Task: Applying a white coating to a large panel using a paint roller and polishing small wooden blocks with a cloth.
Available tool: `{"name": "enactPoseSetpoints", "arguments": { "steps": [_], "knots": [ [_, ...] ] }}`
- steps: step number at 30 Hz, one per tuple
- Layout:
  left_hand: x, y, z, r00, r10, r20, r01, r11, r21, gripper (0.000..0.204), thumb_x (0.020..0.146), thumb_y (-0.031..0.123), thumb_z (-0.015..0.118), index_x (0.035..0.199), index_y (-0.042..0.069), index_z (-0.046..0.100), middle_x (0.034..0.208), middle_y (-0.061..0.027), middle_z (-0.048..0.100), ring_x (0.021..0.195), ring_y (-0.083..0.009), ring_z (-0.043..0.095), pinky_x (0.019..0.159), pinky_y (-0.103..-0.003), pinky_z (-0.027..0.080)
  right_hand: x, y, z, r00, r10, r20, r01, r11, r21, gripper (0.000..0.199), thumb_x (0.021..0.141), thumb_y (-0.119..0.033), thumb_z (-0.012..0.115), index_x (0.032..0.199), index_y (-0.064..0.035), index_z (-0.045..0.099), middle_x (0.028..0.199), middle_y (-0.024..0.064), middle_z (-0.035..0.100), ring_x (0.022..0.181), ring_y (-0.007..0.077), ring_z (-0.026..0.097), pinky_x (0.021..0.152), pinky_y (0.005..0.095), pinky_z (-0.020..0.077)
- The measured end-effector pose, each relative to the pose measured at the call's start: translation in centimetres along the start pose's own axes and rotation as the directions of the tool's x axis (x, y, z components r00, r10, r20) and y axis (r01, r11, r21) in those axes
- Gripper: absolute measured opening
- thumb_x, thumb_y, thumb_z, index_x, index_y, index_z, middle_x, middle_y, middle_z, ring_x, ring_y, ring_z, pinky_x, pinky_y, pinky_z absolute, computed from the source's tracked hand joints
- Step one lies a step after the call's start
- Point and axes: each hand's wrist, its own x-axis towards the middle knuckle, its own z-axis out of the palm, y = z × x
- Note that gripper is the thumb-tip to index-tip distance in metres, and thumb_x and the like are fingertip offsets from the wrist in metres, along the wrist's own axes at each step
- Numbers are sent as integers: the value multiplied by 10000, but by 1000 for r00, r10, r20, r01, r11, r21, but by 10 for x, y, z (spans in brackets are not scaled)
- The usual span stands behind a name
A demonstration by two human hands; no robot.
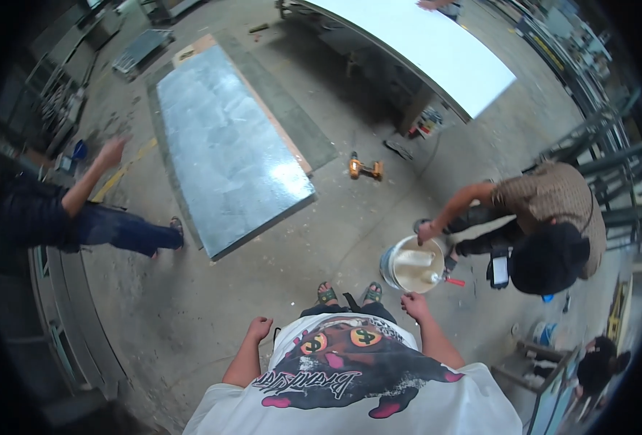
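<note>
My left hand (261,328) hangs beside my shirt with its fingers curled in and nothing seen in them. On the other side, my right hand (412,304) is also loosely closed, just below the near rim of a white bucket (387,270); whether it touches the rim I cannot tell. Cream-coloured liquid is in the bucket, along with a pale paint roller (413,258) and a second white roller-like piece (431,277). A red handle (454,282) sticks out over the right side. A co-worker's hand (427,232) is at the bucket's far rim.
A long panel with a shiny grey-blue surface (226,145) lies ahead on the floor. An orange cordless drill (365,168) lies right of it. A white-topped table (437,54) stands beyond. One person (553,210) bends at the right; another (81,210) is at the left.
</note>
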Motion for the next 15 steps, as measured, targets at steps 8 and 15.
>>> {"name": "enactPoseSetpoints", "arguments": {
  "steps": [8, 15],
  "knots": [
    [45, 38, -18, 993, 118, 5, -118, 993, 22, 563, 907, 444, 654, 1228, -18, 666, 1204, -248, 680, 1136, -346, 654, 983, -404, 504, -39, 31, -2, 980, 57, -192, -44, 996, 73, 356, 892, -266, 674, 1097, 23, 704, 858, 164, 738, 708, 213, 718, 700, 368, 573],
    [96, 87, -37, 970, 236, 55, -237, 972, 4, 520, 956, 382, 634, 1271, -30, 620, 1035, -137, 698, 853, -201, 662, 741, -336, 550, -96, 76, -10, 923, 225, -311, -153, 958, 241, 357, 936, -271, 647, 1173, -6, 672, 918, 106, 725, 729, 171, 691, 600, 316, 543]
  ]
}}
